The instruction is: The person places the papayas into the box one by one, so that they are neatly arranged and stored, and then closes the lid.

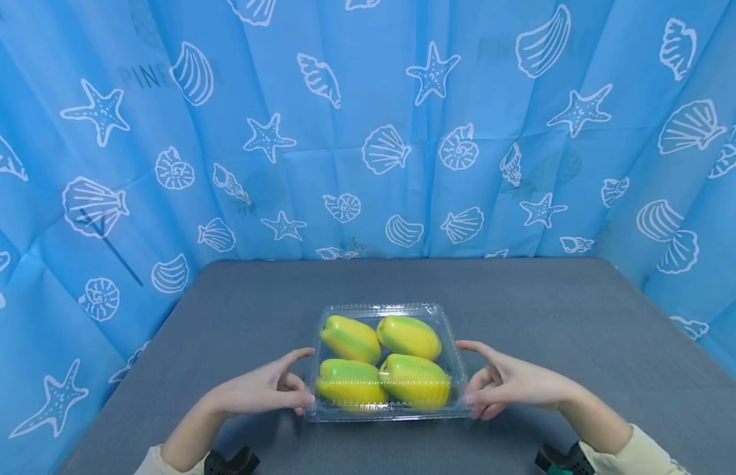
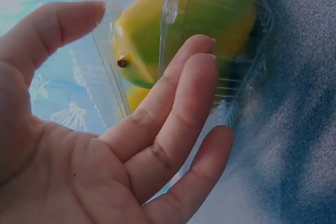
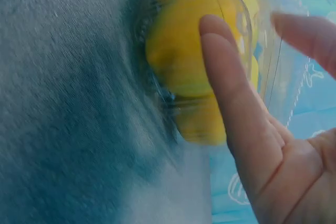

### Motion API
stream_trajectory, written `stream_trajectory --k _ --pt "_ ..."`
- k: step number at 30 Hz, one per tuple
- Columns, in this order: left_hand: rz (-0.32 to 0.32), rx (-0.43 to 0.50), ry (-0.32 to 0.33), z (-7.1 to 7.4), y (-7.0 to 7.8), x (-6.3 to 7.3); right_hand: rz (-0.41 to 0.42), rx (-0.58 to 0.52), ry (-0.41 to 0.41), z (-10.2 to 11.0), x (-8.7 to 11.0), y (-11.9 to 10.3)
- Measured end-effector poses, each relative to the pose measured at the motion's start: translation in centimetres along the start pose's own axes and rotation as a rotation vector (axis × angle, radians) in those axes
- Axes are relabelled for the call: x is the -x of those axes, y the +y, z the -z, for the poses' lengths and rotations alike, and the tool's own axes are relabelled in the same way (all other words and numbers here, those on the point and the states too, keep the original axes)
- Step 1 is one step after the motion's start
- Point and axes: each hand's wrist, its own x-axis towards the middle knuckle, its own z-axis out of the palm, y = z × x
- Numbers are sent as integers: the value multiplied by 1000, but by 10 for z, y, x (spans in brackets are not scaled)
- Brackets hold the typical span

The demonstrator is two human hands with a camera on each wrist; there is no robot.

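A clear plastic box (image 1: 387,417) with a ridged rim stands between my two hands. Inside it lie several smooth yellow-and-green, mango-shaped fruits (image 1: 409,338); one fruit (image 2: 144,38) shows a small dark stem end in the left wrist view. My left hand (image 1: 255,389) holds the box's left side with spread, bent fingers. On the opposite side, my right hand (image 1: 522,384) holds the box the same way. Fingers partly cover the box in both wrist views. Whether its underside touches the table, I cannot tell.
The box is over the near middle part of a grey cloth-covered table (image 1: 261,297). Behind the table and along its sides hangs a blue curtain (image 1: 356,185) with white shells and starfish. A black wrist device (image 1: 231,462) is strapped near each sleeve.
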Motion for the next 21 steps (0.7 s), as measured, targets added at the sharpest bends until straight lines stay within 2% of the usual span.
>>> stream_trajectory --k 10,17,21 --pt "5 46 8 -3 -1 -3 14 -47 37 -7 -4 2" --pt "25 55 15 -6 -2 -5 -30 -85 49 -10 -5 2" --pt "26 56 -10 -6 -3 -6 -37 -94 53 -10 -6 3"
